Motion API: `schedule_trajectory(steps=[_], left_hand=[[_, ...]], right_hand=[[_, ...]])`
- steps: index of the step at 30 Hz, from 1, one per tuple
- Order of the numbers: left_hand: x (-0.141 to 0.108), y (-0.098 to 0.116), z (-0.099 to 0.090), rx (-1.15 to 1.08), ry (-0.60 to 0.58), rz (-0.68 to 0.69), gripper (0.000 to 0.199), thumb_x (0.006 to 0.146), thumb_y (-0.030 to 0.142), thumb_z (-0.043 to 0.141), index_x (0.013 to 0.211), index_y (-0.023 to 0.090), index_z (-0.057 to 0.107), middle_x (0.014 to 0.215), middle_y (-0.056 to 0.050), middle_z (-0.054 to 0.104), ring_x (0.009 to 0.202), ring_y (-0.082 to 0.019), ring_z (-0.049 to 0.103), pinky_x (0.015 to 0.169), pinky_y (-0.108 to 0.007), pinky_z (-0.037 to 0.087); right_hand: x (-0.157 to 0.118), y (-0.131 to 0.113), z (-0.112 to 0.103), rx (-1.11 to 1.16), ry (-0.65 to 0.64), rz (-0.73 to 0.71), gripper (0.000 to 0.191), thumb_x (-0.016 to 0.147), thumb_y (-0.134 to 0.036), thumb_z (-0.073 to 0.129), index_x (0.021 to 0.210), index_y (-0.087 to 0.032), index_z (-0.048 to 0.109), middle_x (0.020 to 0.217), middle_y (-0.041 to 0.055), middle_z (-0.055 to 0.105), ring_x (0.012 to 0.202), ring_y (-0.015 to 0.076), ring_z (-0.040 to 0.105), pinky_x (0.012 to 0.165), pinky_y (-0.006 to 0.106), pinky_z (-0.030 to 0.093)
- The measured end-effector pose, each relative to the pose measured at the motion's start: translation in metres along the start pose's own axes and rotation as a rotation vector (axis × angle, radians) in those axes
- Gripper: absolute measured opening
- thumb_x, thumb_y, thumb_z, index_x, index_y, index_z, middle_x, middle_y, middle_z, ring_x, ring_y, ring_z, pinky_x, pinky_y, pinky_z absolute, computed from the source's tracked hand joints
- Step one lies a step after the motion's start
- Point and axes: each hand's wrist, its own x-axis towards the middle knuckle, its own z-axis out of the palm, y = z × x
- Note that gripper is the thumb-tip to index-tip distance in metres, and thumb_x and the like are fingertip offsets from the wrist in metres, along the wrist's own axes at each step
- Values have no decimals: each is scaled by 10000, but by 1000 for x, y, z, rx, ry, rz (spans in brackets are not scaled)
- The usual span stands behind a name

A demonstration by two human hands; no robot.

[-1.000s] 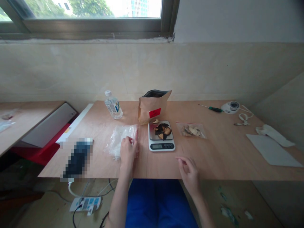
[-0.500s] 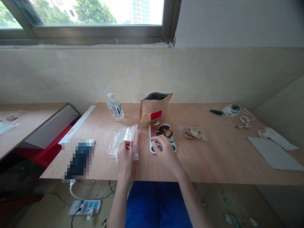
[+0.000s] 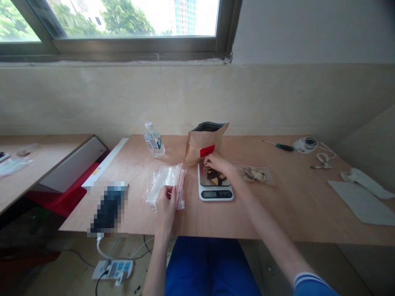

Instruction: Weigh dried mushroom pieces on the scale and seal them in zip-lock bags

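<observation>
Left hand [image 3: 166, 203] and right hand [image 3: 216, 161] bare, slender, five-fingered; forearms bare too. Right arm, lower right of frame: blue sleeve [image 3: 313, 285], edge banded with thin white stripes. Lower centre: deeper blue cloth [image 3: 211, 267] over both thighs, plain, softly creased; garment's full cut outside frame.

One bottle [image 3: 155, 144], one paper bag [image 3: 196, 144], one scale [image 3: 217, 195], one screwdriver [image 3: 285, 147], one power strip [image 3: 113, 269] — two tables [image 3: 293, 209].
</observation>
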Motion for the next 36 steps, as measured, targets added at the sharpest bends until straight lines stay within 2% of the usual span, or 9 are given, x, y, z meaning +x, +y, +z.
schedule_trajectory(steps=[3,5,10,14,18,21,24,30,36], left_hand=[[0,1,0,5,-3,14,267,863,415,443,750,190,532,722,-18,615,657,-170,572,615,-284,399],[0,2,0,7,-6,28,263,864,401,446,725,192,525,706,-10,607,654,-162,568,616,-277,392],[2,5,-1,-7,-13,68,246,860,364,463,692,192,514,680,1,583,649,-149,556,617,-262,391],[1,12,-5,-52,-4,102,210,858,348,470,735,189,529,718,-8,594,681,-151,569,648,-262,421],[-4,17,-9,-106,11,91,186,855,358,482,818,187,546,784,-20,618,727,-154,588,681,-266,448],[-8,15,-9,-129,23,40,210,859,380,471,847,187,553,791,-22,625,729,-159,595,675,-268,457],[-11,11,-8,-171,19,-11,249,869,403,439,865,185,559,801,-30,629,732,-163,602,686,-278,473],[-14,15,-6,-266,25,-111,332,859,423,439,1062,181,543,924,-67,638,789,-177,627,669,-293,508],[-21,32,-12,-210,48,-109,316,848,453,457,960,186,584,874,-57,664,734,-170,644,605,-255,507]], right_hand=[[0,-1,-3,73,-56,-13,248,741,-5,534,717,-184,705,765,31,712,655,137,616,622,216,438],[-4,-6,-6,145,-45,-20,259,752,-9,518,735,-188,705,757,22,710,650,133,618,628,215,440],[-30,-49,-3,196,195,-70,205,817,-102,491,849,-177,679,879,59,690,845,170,612,796,282,431],[-54,-94,25,514,155,31,192,870,-281,489,970,-162,602,894,67,676,813,164,623,742,292,461],[-62,-117,65,867,181,126,202,842,-320,531,981,-178,567,861,47,665,784,150,633,704,271,488],[-62,-123,88,1040,251,185,182,809,-313,567,931,-178,577,805,33,656,732,142,630,653,250,499],[-63,-126,100,1114,313,262,190,779,-323,599,889,-169,582,794,37,656,682,138,620,598,236,497],[-65,-127,94,1038,345,251,170,763,-336,629,780,-168,636,743,30,670,653,145,608,611,248,493],[-67,-125,86,1086,300,101,197,792,-351,611,781,-169,685,805,44,675,748,162,627,698,263,491]])
